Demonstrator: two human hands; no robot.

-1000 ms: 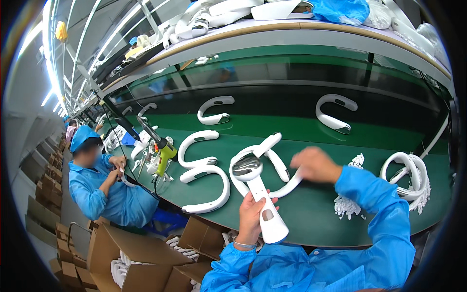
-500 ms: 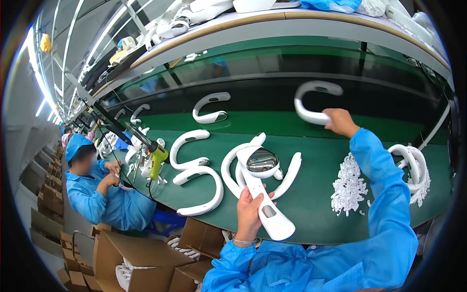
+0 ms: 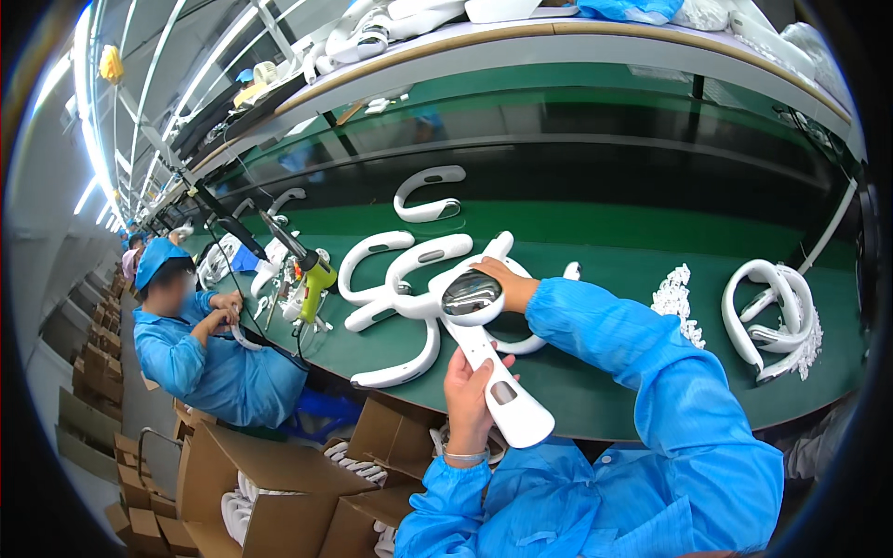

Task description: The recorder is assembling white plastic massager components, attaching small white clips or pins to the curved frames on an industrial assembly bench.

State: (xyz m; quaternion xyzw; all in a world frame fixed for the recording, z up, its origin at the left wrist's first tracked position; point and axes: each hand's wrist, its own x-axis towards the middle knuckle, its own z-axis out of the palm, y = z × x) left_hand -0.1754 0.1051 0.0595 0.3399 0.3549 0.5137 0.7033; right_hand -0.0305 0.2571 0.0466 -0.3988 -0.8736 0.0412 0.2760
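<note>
My left hand (image 3: 468,395) is closed around the white handle of a handheld device (image 3: 523,416) with a chrome oval head, tilted over the green table. Behind that head is my right hand (image 3: 505,279), its fingertips partly hidden. It appears to grip the lower end of a C-shaped white part (image 3: 407,270), which reaches out to the left of the head. Other curved white parts lie close by: one at the left (image 3: 349,270), and another nearer the front edge (image 3: 423,358). More white curved pieces sit underneath the device, mostly covered.
A lone curved part (image 3: 405,200) rests on the dark strip behind the table. To the right are a pile of small white pieces (image 3: 677,302) and stacked white loops (image 3: 730,307). A green heat gun (image 3: 318,279) stands at left, near a co-worker (image 3: 200,353). Cardboard boxes (image 3: 270,474) stand below.
My right hand has swung left and nearer from above the dark strip, bringing the C-shaped part beside the device's chrome head. My left hand still holds the device.
</note>
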